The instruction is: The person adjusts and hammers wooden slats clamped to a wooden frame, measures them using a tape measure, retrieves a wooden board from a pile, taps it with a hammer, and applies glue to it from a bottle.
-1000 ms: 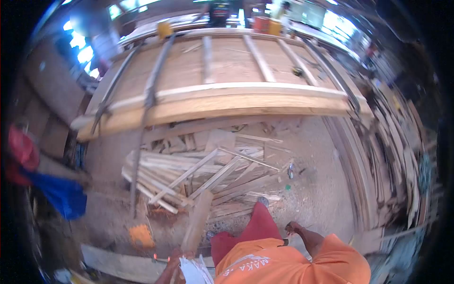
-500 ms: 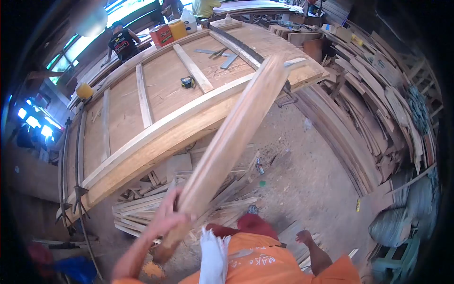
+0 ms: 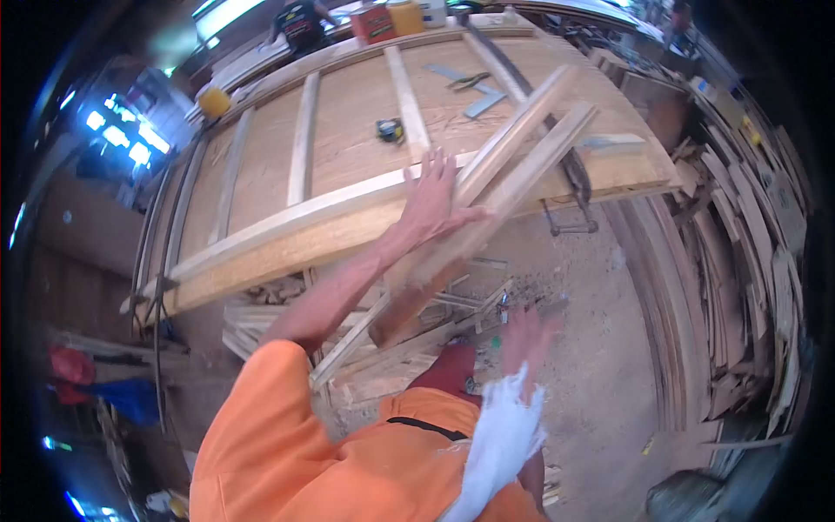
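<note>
My left hand [image 3: 430, 198] is open, its fingers spread, on two long wooden pieces that slant over the near edge of a framed plywood panel [image 3: 348, 139]. The upper wooden piece [image 3: 515, 135] lies by the fingers; the thumb reaches across the lower wooden piece [image 3: 535, 174]. The low ends of the wood hang out past the panel edge, above the floor. My right hand [image 3: 529, 337] is in mid-air below the panel, blurred, with fingers apart and nothing visible in it. A white cloth [image 3: 500, 435] hangs in front of the right forearm.
On the panel lie a tape measure [image 3: 390, 130], a metal square [image 3: 484, 104] and pliers [image 3: 470, 80]. A bar clamp [image 3: 574, 174] grips its right end. Wood scraps [image 3: 261, 322] lie underneath, and stacked boards [image 3: 739, 235] line the right. A person [image 3: 300, 28] is behind.
The wood has moved from in front of me up onto the panel edge, and two pieces now show. My left hand has gone up and right and spread; my right hand has risen forward.
</note>
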`<state>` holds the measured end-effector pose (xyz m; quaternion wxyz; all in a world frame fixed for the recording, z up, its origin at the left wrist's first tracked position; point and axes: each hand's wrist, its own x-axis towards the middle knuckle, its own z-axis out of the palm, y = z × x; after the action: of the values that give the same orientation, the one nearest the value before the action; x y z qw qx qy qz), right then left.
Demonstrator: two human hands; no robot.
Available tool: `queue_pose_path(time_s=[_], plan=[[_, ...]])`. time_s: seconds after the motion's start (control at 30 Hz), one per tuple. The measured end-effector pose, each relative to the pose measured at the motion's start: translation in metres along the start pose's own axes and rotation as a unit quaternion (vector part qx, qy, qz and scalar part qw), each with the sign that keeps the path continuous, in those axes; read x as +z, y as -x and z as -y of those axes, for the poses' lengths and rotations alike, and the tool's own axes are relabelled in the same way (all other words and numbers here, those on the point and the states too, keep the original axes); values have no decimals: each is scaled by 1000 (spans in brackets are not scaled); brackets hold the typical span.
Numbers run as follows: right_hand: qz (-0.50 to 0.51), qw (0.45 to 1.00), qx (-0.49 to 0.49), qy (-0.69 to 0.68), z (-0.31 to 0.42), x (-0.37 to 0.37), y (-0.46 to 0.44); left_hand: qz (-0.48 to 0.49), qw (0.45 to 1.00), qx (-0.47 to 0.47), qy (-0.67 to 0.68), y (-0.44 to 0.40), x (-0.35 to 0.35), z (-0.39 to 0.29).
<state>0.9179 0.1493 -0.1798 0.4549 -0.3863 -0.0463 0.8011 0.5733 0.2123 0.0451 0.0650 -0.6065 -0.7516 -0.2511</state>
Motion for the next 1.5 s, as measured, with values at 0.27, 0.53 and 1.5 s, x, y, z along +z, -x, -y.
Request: queue_pose_path(time_s=[0.27,0.53,1.5], plan=[[202,905,-201,316,-2,232,-77,45,998,-26,-40,-7,63,12],[99,818,-371,428,-12,240,-92,71,996,-41,45,-10,37,18],[169,847,-170,475,125,399,-21,-136,967,-199,-82,93,-208,358]])
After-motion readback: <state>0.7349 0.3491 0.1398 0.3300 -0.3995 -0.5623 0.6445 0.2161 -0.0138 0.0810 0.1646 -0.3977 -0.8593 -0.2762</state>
